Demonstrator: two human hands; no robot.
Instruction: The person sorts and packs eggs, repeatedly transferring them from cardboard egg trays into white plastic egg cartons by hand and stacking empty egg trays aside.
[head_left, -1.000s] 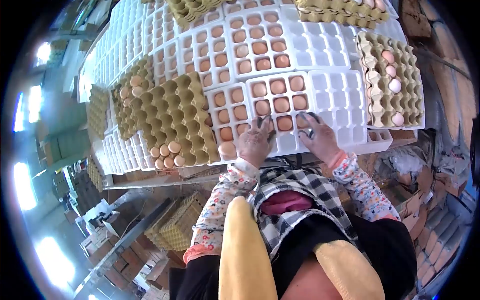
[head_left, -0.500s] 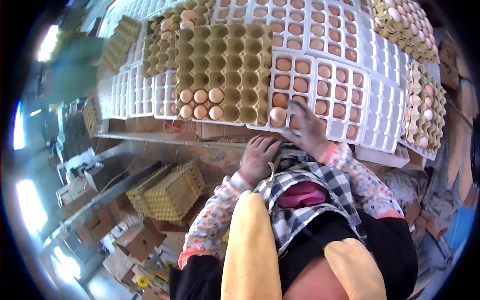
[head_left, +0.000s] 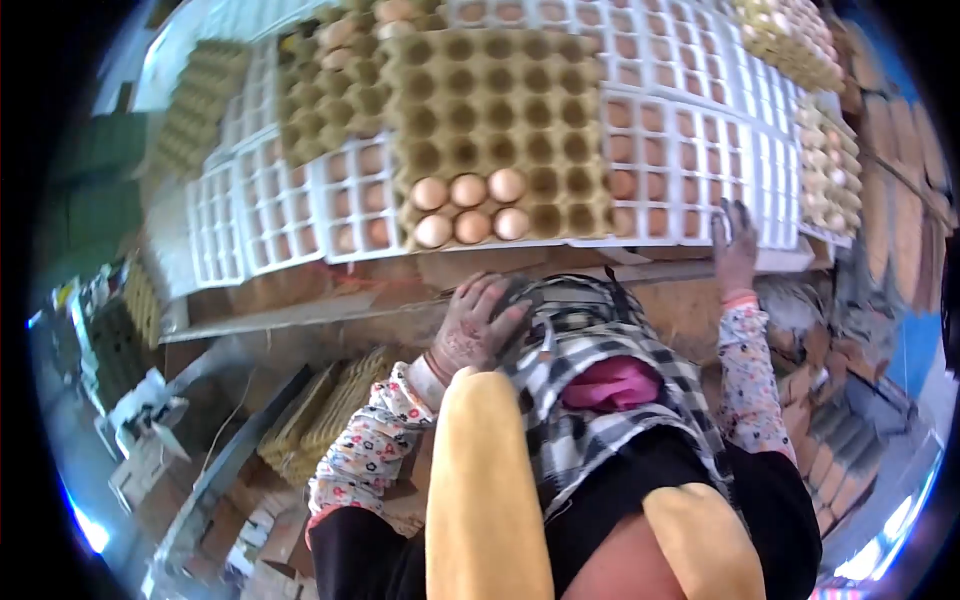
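Note:
My right hand (head_left: 736, 245) reaches to the front edge of the white egg trays at the right. Its fingers are stretched and apart, over the white tray (head_left: 775, 205); whether they touch it is hard to tell. My left hand (head_left: 475, 325) lies with spread fingers by the table's front edge, holding nothing. In front of it a brown pulp egg tray (head_left: 520, 155) rests on the white trays. Several light brown eggs (head_left: 469, 191) fill its near left cups, and its other cups are bare.
White trays with brown eggs (head_left: 345, 200) run along the table on both sides. Stacked pulp trays (head_left: 205, 105) stand at the far left, and others with eggs (head_left: 828, 170) at the right. More pulp trays (head_left: 320, 410) lie below the table's wooden edge (head_left: 270, 318).
My right hand has moved right, away from the cups beside the pulp tray. My left hand has shifted left and spread. The view has turned, and the pale egg beside the pulp tray no longer shows.

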